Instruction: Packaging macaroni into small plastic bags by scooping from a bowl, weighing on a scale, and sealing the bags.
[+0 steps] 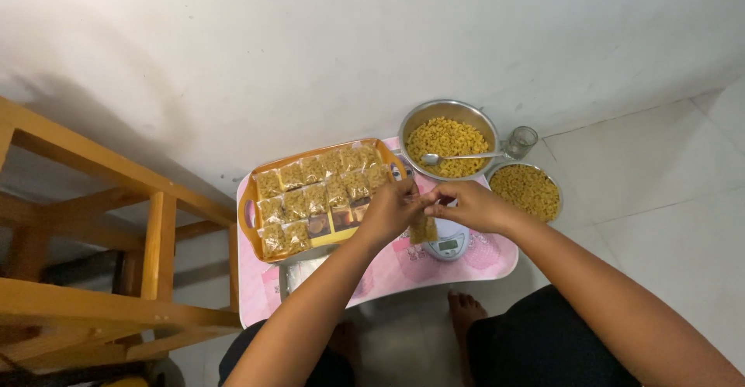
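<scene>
Both forearms enter from the lower edge of the frame and meet at centre. Left hand and right hand each pinch the top of one small clear packet of yellow snack; fingers of both hands are closed narrow on its upper edge. Packet position: hanging below the fingertips, centre of frame, directly above a small white digital scale. Whether the packet touches the scale cannot be determined.

The scale stands on a low pink bench with rounded corners. Left of the hands, on the same bench, an orange tray carries rows of filled packets lying flat and close together. The left hand covers the tray's right corner.

Upper centre right, a steel bowl holds loose yellow snack, with a metal spoon resting in it, handle pointing right. Just right of the bowl stands a small clear glass. Below the glass, a second, smaller steel bowl of the same snack sits beside the right wrist.

Wooden furniture occupies the left edge of the frame. One bare foot rests on the tiled floor below the bench.
</scene>
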